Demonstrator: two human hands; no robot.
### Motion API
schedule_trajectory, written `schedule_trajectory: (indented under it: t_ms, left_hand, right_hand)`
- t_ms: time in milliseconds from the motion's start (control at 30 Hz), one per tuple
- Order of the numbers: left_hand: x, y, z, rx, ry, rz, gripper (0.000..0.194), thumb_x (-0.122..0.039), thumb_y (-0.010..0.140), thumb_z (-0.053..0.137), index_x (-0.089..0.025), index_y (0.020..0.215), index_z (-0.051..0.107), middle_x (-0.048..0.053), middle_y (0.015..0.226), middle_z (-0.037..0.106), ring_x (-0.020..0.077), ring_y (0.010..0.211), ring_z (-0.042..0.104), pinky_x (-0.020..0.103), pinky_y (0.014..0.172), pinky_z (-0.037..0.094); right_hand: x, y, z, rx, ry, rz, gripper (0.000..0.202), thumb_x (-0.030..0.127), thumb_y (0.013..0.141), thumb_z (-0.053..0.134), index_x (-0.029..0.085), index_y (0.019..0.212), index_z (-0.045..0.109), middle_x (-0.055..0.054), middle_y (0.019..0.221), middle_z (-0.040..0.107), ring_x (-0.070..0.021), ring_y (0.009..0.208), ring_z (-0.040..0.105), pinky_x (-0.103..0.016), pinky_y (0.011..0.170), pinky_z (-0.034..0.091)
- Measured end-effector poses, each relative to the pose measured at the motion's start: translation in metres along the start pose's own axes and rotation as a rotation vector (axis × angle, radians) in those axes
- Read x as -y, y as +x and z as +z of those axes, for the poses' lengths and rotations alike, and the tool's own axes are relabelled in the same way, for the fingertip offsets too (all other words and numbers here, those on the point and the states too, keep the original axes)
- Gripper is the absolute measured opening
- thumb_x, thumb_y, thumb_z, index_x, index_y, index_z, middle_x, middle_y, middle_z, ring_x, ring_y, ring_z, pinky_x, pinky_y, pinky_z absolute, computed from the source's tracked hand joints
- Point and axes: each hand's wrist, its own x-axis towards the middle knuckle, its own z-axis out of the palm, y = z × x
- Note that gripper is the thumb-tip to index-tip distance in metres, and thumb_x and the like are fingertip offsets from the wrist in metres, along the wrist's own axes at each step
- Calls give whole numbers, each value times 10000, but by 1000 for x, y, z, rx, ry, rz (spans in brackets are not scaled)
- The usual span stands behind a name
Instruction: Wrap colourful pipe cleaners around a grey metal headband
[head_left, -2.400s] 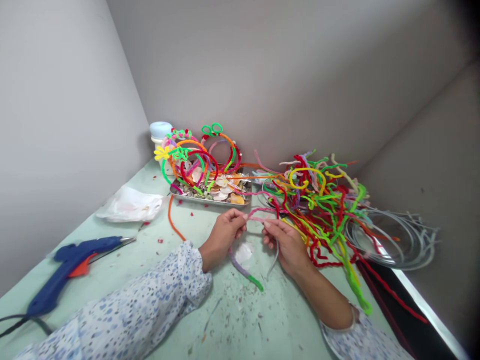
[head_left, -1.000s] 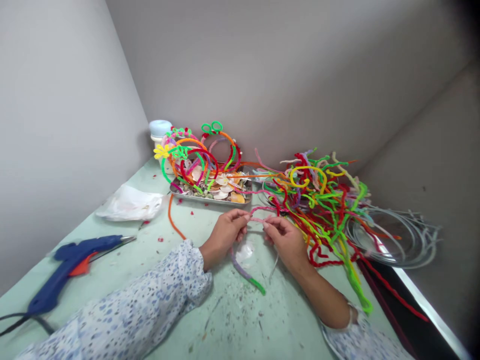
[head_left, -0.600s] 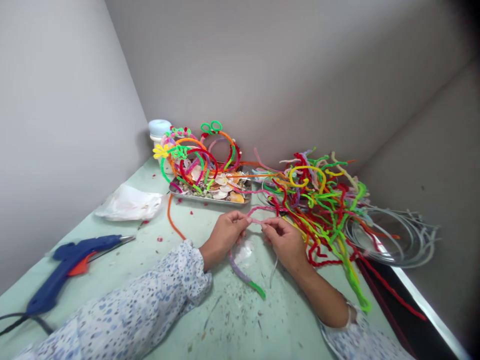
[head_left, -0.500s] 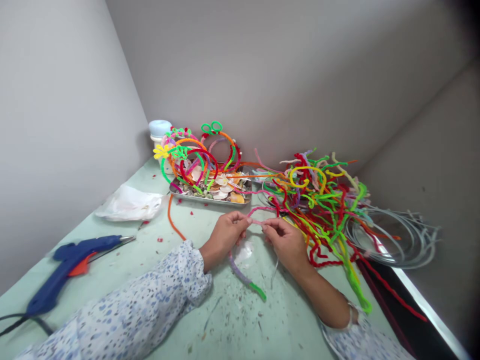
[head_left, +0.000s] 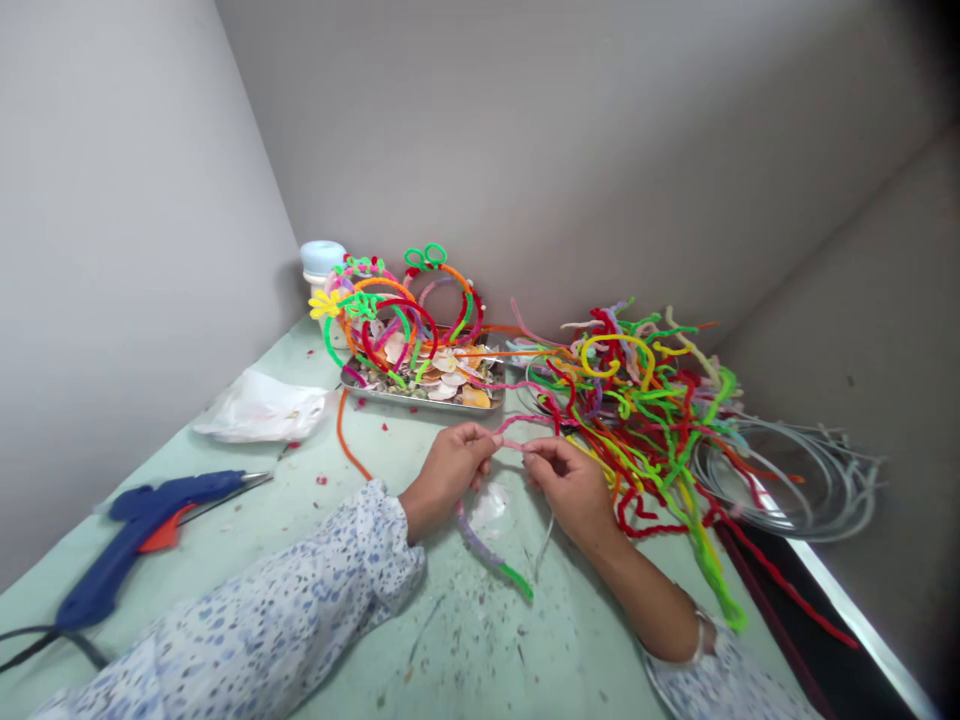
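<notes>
Between my two hands runs a short stretch of pink pipe cleaner (head_left: 513,444). My left hand (head_left: 451,462) pinches it with thumb and forefinger. A purple and green wrapped end (head_left: 487,556) hangs below that hand and curves toward me over the table. My right hand (head_left: 571,484) is closed on the other side, its thumb and forefinger pinching the pink pipe cleaner. Below my right hand a thin clear-grey strand (head_left: 549,540) droops. Its upper part is hidden behind the fingers.
A blue glue gun (head_left: 150,540) lies at left near a white plastic bag (head_left: 259,408). Behind my hands, a metal tray (head_left: 420,402) holds shells, with colourful pipe-cleaner headbands (head_left: 442,268) above. At right are a tangled pipe-cleaner heap (head_left: 637,400) and coiled clear tubing (head_left: 817,480).
Both hands keep the same pinch in nearly the same place. The whole view has shifted very slightly, and the thin strand under my right hand has swung a little.
</notes>
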Motion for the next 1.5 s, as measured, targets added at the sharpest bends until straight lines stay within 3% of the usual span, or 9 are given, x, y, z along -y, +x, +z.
schedule_trajectory:
  t_ms: [267,467,600,1067,1500]
  left_hand:
    - [0,1,-1,13,-4,-9,237,-387,764,559,-152,736,540,-45,519,467,40,345,354,167,337,203]
    - [-8,-1,0,28,-40,-27,222,-363,754,573,-144,741,544,-57,499,437,34,358,326,167,354,205]
    - [-9,0,0,52,-18,-20,235,-377,742,583,-144,757,558,-61,492,433,38,364,327,173,361,215]
    - [-8,-1,-2,108,-3,-4,251,-399,743,589,-152,725,546,-62,479,429,41,361,325,174,361,222]
    - [-6,1,-2,63,6,-3,240,-385,731,592,-152,704,541,-59,476,427,44,358,328,179,360,224]
  right_hand:
    - [4,0,-2,-14,-32,-12,121,291,737,619,185,772,664,1,592,600,-135,527,517,-242,503,410]
    - [2,2,-6,112,352,199,239,371,744,616,155,845,628,-14,651,625,-115,509,545,-222,467,411]
    - [1,6,-9,151,478,312,258,398,726,637,147,777,614,-11,605,619,-105,467,538,-205,426,371]
    - [5,10,-17,315,498,397,216,337,698,703,150,740,603,35,585,573,-69,474,513,-187,471,390]
    - [3,10,-12,285,256,351,290,438,707,660,157,763,614,21,616,581,-107,482,534,-230,471,428]
